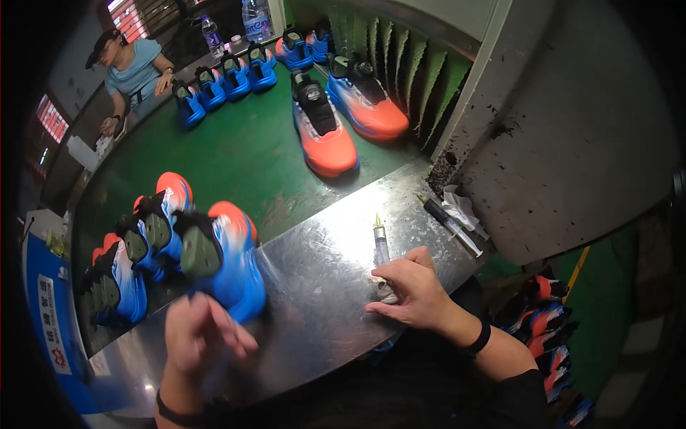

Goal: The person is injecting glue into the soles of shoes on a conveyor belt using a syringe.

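Observation:
My right hand [414, 289] is closed round a syringe [381, 247] with a clear barrel and a yellowish tip pointing away from me, held over the metal table edge. Something whitish shows between its fingers, too hidden to name. My left hand [204, 336], slightly blurred, is open with fingers partly bent, just in front of a blue, white and orange sneaker [239, 275]. I see no grip on that shoe. The sneaker stands on the metal surface, its dark heel side toward the left. A second syringe [450, 225] with dark contents lies at the right beside crumpled white paper [464, 211].
Several similar sneakers [125, 286] stand on the left. Two larger-looking sneakers [321, 132] and a row of more shoes [232, 77] sit on the green conveyor surface [236, 154]. Green strip flaps [407, 71] hang from a machine housing. Across the table sits another person [136, 68].

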Tool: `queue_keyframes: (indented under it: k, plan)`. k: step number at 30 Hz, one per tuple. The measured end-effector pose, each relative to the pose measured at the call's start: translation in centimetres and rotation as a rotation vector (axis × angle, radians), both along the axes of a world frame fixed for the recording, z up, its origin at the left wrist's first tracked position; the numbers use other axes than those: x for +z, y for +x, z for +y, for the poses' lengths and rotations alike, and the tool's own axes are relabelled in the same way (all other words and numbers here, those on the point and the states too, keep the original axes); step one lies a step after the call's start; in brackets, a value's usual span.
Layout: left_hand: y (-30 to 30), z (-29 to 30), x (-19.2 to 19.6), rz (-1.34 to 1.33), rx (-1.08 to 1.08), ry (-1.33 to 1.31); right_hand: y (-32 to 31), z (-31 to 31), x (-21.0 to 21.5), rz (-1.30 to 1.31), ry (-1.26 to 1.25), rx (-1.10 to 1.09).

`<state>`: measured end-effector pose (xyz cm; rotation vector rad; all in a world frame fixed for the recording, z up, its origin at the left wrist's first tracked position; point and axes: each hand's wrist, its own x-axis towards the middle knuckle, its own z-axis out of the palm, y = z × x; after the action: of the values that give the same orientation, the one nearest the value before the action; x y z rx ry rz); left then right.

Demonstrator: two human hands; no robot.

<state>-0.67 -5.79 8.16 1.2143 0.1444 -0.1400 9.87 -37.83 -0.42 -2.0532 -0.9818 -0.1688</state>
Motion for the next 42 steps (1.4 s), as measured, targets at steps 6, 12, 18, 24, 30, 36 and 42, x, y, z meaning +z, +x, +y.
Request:
queue_keyframes:
  k: [6, 12, 18, 24, 30, 36, 42]
  plan:
    - [-6.8, -4.9, 0.3, 0.205, -0.316, 0.059, -0.3, 0.4, 0.2, -0.043, 0.056, -0.054]
    - [-6.6, 2.6, -2.9, 0.059, -0.130, 0.306, -3.1, -1.7, 0.6, 0.141, 0.089, -0.014]
    - [2.9, 10.2, -8.6, 0.093, 0.378, 0.448, -6.4, -2.3, 0.1, 0.563, 0.322, -0.095]
    - [6.8, 8.7, -10.1, 0.073, 0.127, 0.502, -7.3, -2.7, 1.2, 0.566, 0.172, -0.079]
    - [3.1, 5.4, -3.8, -0.020, 0.202, 0.210, -7.6, -1.5, 3.8, 0.415, 0.092, 0.034]
    - [-1.0, 4.1, -1.5, -0.274, 0.144, -0.208, -4.8, 3.0, 6.9, 0.604, 0.456, 0.461]
    - [-2.1, 4.9, -1.7, -0.357, 0.181, -0.063, -5.4, 9.7, 10.8, 0.810, 0.714, 0.727]
